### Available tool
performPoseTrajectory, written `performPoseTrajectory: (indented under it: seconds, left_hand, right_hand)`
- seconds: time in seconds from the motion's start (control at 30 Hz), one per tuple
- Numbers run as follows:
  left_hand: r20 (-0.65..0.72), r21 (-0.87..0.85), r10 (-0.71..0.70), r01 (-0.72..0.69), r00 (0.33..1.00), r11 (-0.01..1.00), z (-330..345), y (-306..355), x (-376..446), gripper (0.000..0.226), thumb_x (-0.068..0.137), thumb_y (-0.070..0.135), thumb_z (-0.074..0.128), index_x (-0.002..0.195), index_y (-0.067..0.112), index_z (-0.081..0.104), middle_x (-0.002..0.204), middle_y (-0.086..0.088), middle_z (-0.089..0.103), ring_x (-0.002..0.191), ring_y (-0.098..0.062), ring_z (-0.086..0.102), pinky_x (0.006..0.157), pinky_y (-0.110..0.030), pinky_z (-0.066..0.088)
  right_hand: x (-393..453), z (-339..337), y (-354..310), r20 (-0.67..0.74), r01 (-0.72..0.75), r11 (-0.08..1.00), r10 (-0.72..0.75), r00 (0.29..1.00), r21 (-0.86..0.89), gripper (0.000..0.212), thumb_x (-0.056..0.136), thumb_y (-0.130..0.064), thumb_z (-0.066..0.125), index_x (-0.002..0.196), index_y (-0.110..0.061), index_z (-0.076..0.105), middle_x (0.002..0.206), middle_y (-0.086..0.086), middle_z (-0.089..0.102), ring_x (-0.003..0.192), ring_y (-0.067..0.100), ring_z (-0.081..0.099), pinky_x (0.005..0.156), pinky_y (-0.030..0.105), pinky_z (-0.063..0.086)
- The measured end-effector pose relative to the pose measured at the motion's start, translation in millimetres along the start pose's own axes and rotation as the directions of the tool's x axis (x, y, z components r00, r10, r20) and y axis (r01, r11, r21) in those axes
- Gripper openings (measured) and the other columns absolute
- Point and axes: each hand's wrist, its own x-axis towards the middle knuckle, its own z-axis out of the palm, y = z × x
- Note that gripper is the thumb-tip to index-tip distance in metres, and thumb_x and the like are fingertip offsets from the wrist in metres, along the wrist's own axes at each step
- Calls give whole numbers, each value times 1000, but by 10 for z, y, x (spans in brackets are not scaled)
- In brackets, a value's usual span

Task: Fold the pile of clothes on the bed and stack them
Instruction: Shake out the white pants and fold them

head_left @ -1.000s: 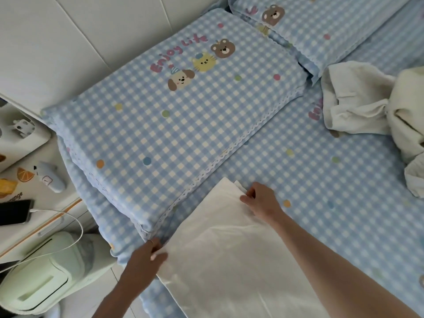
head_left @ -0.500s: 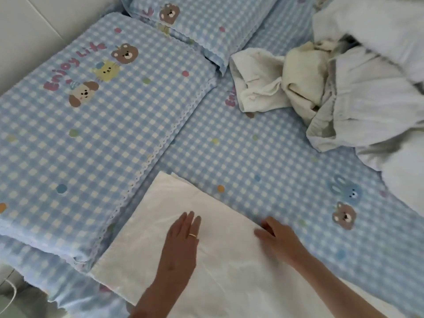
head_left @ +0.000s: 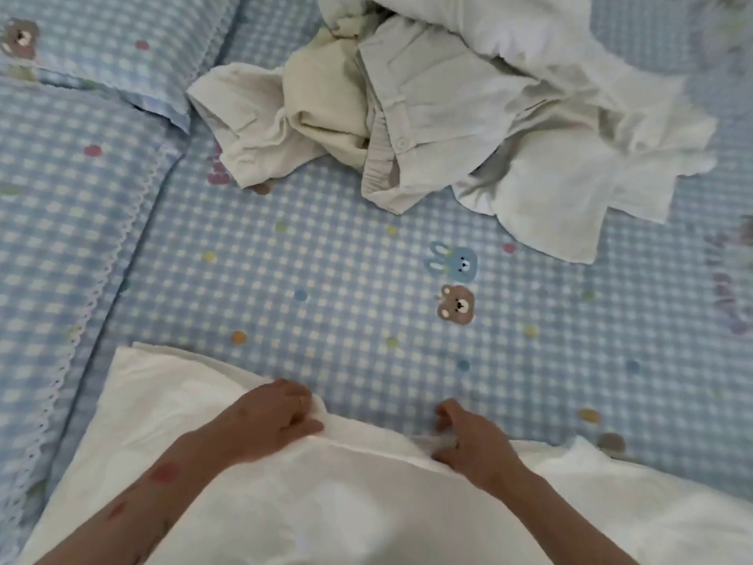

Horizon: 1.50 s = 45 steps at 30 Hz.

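A white garment (head_left: 285, 503) lies spread flat on the near part of the bed (head_left: 366, 303), its far edge running across from the left toward the right. Both forearms reach in from the bottom of the view, angled forward and slightly inward, and both hands work along that far edge.

The left hand (head_left: 273, 418) sits palm down at the middle of the edge — fingers curled over it, thumb tucked below, so the cloth is gripped between them and a small ridge of fabric rises just right of the knuckles. There seems to be a ring on one finger, though blur makes it hard to be sure. The right hand (head_left: 468, 438) is a little to the right, also palm down, its fingers bent and pinching a fold of the same edge; the fingertips are smeared by motion blur, but the fabric bunches under them. The two hands are near each other, not touching.

The pile (head_left: 428, 116) of unfolded clothes lies at the far side of the bed, well apart from the hands — cream and pale grey pieces tangled together, one with a button and an elastic waistband showing, with a white piece draped on the right.

A pillow (head_left: 73, 222) in the same blue check, edged in lace, lies to the left, just beside the garment's left corner.
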Motion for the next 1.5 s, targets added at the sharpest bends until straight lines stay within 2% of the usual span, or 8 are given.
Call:
performPoseTrajectory:
  seconds: [0.27, 0.43, 0.67, 0.87, 1.03, 1.23, 1.37, 1.5]
  left_hand:
    - [138, 243, -31, -4, 990, 970, 68, 362, 490, 28, 96, 35, 44, 122, 27, 51, 114, 3, 61, 107, -17, 54, 88, -25, 35]
    - [143, 459, -189, 104, 971, 882, 61, 212, 505, 35, 99, 40, 30, 130, 30, 43, 126, 4, 56, 115, -17, 53, 93, -34, 32]
    - [78, 320, -195, 161, 978, 934, -217, -58, 490, 29, 94, 36, 48, 68, 34, 37, 89, 5, 66, 84, -12, 60, 69, -24, 30]
    - [54, 212, -328, 310, 943, 927, -193, -15, 567, 13, 96, 36, 47, 90, 26, 53, 95, 3, 67, 87, -16, 60, 74, -29, 44]
    - [82, 166, -257, 241, 963, 956, -78, 313, 755, 14, 93, 39, 50, 93, 28, 58, 93, 11, 65, 88, -11, 60, 73, -26, 43]
    - [2, 156, -383, 378, 924, 913, -52, 539, 869, 16, 96, 40, 45, 90, 31, 57, 90, 8, 66, 86, -13, 61, 72, -27, 43]
    - [53, -223, -242, 248, 969, 943, 29, 1062, 1012, 22, 84, 52, 60, 83, 33, 49, 74, 12, 61, 67, -3, 56, 63, -23, 42]
    - [-89, 103, -43, 52, 995, 993, 239, 1443, 1287, 13, 89, 40, 57, 90, 29, 51, 85, 11, 64, 83, -12, 62, 70, -26, 38]
  right_hand:
    - [-64, 16, 133, -89, 88, 996, -86, 992, 12, 15, 88, -15, 55, 97, -21, 45, 93, -2, 63, 87, 19, 58, 82, 30, 43]
    - [28, -234, 336, -418, 136, 962, -26, 908, 236, 16, 89, -9, 54, 84, -23, 46, 78, -10, 56, 73, 9, 52, 65, 23, 38]
    - [168, -515, 628, -61, 87, 996, -87, 994, -11, 17, 93, -35, 54, 92, -21, 61, 87, -6, 63, 82, 14, 56, 67, 24, 40]
    - [246, -636, 673, -179, 145, 989, -139, 974, 21, 19, 92, -41, 51, 85, -26, 60, 80, -11, 61, 77, 11, 56, 67, 26, 41]
    - [144, -883, 1234, 90, -57, 981, 75, 993, -185, 27, 90, -46, 52, 69, -29, 48, 78, -10, 52, 82, 15, 53, 72, 30, 39]
    - [38, -898, 1515, -325, -22, 982, 83, 942, 188, 31, 93, -43, 51, 73, -21, 55, 71, -5, 59, 71, 17, 56, 64, 30, 41]
    - [-246, -854, 1955, -186, -40, 959, 95, 978, 281, 20, 82, -57, 60, 83, -37, 58, 80, -17, 63, 76, 2, 58, 65, 22, 41]
    - [-208, -782, 2154, -371, -39, 988, 94, 924, 152, 20, 86, -48, 60, 79, -29, 57, 72, -12, 60, 73, 11, 57, 64, 28, 39]
